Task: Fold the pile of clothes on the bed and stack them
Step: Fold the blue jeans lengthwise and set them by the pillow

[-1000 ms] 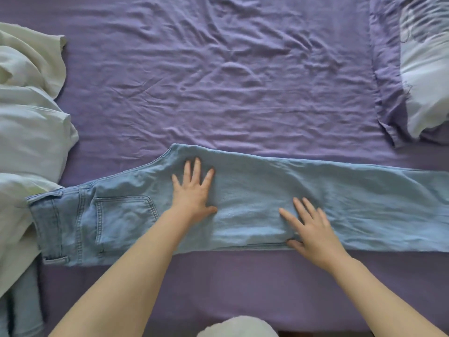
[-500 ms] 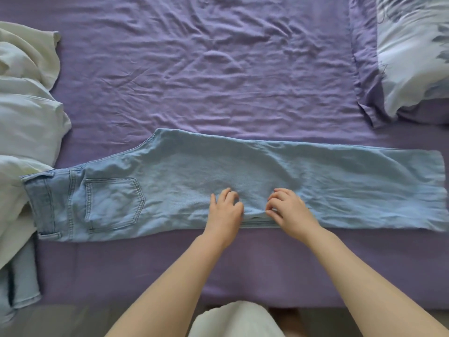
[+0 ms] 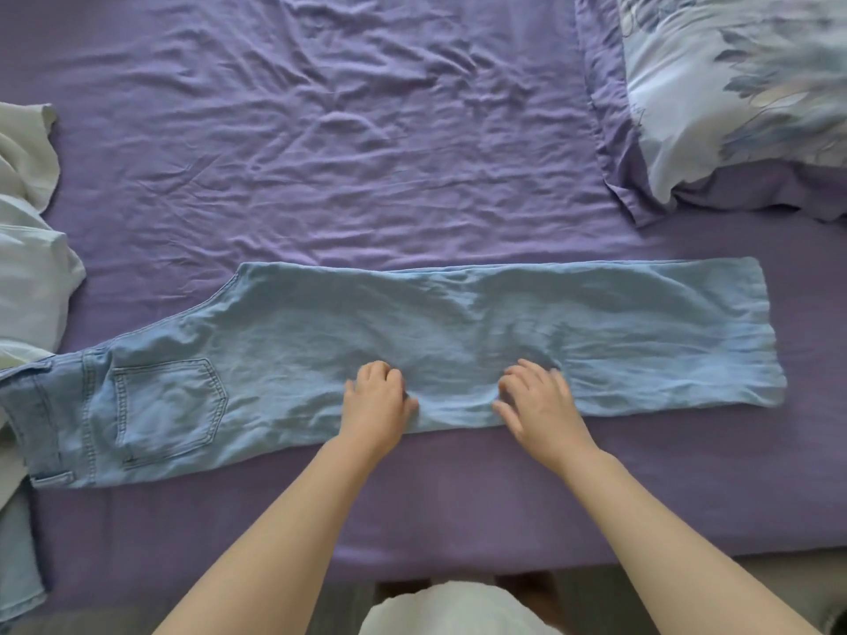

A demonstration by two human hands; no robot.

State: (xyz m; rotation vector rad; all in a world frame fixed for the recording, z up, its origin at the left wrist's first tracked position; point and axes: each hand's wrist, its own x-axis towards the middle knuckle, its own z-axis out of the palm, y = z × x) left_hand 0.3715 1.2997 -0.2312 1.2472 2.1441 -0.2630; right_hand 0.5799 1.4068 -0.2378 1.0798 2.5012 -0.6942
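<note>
- Jeans (image 3: pixel 412 350) lie flat along the bed's (image 3: pixel 321 153) near edge, legs doubled.
- Left hand (image 3: pixel 376 405) and right hand (image 3: pixel 536 401), flat and spread a second ago, now curl, bunching denim mid-leg.
- Likely readying the crosswise fold; unfolded pile (image 3: pixel 27 277) waits at the left edge.
</note>
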